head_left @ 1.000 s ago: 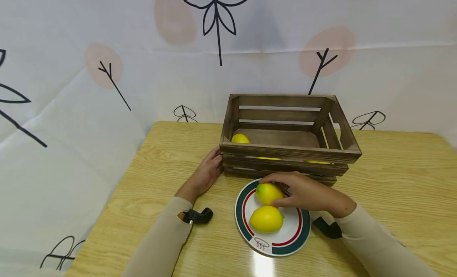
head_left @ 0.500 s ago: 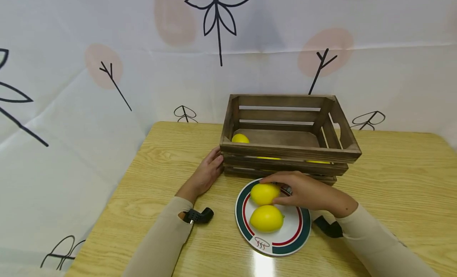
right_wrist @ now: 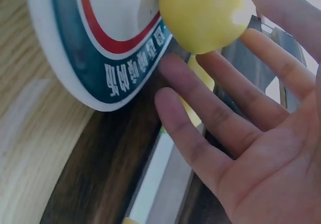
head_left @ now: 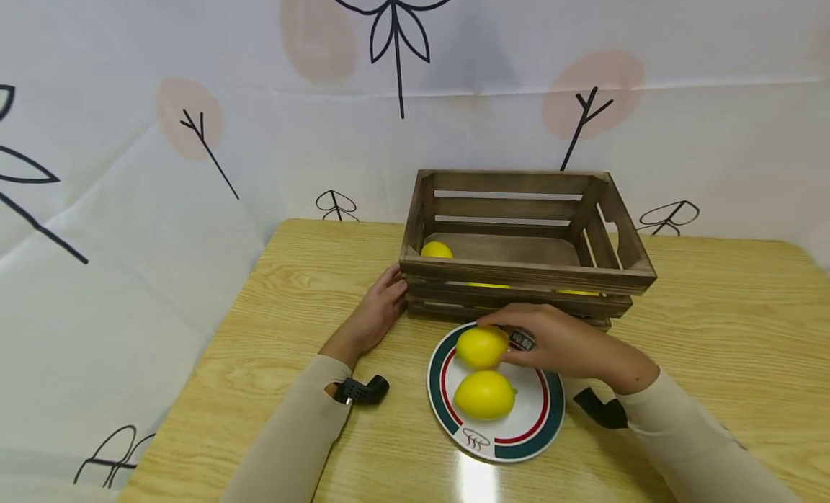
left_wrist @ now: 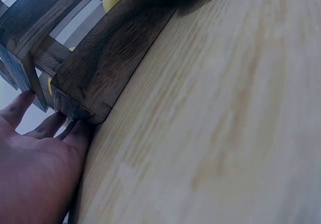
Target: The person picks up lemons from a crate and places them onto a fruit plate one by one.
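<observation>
Two yellow lemons lie on a white plate [head_left: 532, 439] with a green rim and red ring. My right hand [head_left: 551, 341] reaches from the right to the far lemon [head_left: 478, 348], with a fingertip at its top edge and the thumb at its lower right. In the right wrist view the fingers are spread and fairly straight, their tips right at the edge of that lemon [right_wrist: 205, 15]. The near lemon [head_left: 485, 395] lies just in front. My left hand [head_left: 372, 315] touches the left end of a slatted wooden crate [head_left: 519, 274]; its fingertips meet the crate corner [left_wrist: 75, 106].
Inside the crate, a lemon [head_left: 436, 250] shows at the left, and more yellow shows through the front slats. The plate's far edge is close to the crate front. A patterned cloth [head_left: 486, 128] hangs behind the wood-grain table [head_left: 311, 287].
The far lemon has turned and shifted a little left, its green-tinged end no longer facing up. My right hand has moved slightly right and away toward the crate. My left hand stays put.
</observation>
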`<state>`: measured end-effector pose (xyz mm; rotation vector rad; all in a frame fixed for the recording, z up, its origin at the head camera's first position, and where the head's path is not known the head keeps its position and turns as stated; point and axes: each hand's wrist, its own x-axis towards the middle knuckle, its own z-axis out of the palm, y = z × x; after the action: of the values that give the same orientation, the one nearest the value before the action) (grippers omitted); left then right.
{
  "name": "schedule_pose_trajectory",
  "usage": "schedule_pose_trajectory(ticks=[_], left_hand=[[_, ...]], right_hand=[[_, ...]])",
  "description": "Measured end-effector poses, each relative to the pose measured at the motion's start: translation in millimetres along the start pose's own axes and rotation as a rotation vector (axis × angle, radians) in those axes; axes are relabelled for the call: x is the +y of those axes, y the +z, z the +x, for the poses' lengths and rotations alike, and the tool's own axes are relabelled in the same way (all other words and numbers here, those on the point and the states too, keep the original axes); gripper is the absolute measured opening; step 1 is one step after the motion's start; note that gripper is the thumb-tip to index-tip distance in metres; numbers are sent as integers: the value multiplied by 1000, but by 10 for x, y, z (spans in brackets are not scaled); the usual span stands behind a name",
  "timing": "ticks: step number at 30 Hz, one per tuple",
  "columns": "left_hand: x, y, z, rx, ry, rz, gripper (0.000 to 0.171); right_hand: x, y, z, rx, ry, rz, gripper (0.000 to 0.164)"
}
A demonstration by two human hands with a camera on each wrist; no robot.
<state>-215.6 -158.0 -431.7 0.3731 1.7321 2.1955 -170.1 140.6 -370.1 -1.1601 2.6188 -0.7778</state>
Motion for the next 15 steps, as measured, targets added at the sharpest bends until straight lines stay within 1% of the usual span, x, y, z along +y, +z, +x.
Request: schedule_pose_trajectory(ticks=[6,8,12,15], left_hand=[[15,35,15,10,0,-4,51],[18,42,16,15,1,-6,51],[17,44,12,34,1,-16,53],[16,42,6,39,8,-19,55]], right_hand=[[-53,-48,-26,126,-83,-66,45],[-94,-77,-43,162,-97,-78,45],[-206,-159,-111,207,-89,-114,43],[-290,-253,-171,253,-99,-169,43]])
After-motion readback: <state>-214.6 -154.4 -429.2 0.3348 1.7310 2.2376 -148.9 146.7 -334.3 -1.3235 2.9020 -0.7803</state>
